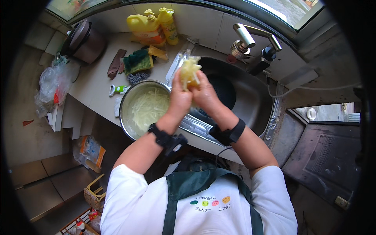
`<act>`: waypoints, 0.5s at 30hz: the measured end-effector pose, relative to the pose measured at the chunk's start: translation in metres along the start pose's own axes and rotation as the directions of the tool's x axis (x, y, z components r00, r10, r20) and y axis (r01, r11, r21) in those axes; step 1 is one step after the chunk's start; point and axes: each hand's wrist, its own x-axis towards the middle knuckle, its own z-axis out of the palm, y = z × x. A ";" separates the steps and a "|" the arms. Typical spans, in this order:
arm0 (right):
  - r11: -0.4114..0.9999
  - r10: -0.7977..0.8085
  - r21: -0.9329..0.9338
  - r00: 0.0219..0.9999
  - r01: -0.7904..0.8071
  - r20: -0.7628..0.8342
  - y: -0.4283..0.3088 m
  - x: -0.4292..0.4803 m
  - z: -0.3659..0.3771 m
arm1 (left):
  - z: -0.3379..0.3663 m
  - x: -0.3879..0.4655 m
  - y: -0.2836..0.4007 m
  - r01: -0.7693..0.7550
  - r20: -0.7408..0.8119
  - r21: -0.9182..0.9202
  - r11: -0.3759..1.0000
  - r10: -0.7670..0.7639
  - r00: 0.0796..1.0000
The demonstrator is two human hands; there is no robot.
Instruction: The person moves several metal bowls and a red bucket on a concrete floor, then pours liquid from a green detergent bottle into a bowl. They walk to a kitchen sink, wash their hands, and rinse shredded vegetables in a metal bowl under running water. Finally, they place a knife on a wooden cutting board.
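My left hand (179,98) and my right hand (205,89) are pressed together around a clump of pale yellow vegetable shreds (190,68), probably potato. Loose ends stick out above my fingers. The clump is held over the near-left rim of the stainless steel sink (254,101). Just left of my hands, a round metal basin (125,110) holds more of the pale shreds (149,107), which seem to lie in water. A dark round thing (226,88) sits in the sink, partly hidden by my right hand.
A green-handled peeler (119,89), steel wool (138,77) and a sponge (139,63) lie left of the sink. Yellow bottles (148,29) stand against the wall. The faucet (261,60) rises behind the sink. Foil (195,127) lines the sink's near edge. A dark cooker (85,44) occupies the far-left corner.
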 end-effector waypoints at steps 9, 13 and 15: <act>0.909 0.407 -0.089 0.913 -0.407 -0.026 0.187 -0.020 -0.100 | 0.102 -0.003 -0.151 0.398 0.084 0.180 0.899 -0.417 0.905; 0.792 0.408 -0.445 0.905 -0.417 -0.122 0.222 -0.032 -0.121 | 0.109 -0.014 -0.148 0.373 0.088 0.492 0.787 -0.471 0.878; 0.698 0.460 -0.549 0.875 -0.460 -0.147 0.218 -0.032 -0.132 | 0.103 -0.012 -0.129 0.351 0.131 0.597 0.721 -0.520 0.844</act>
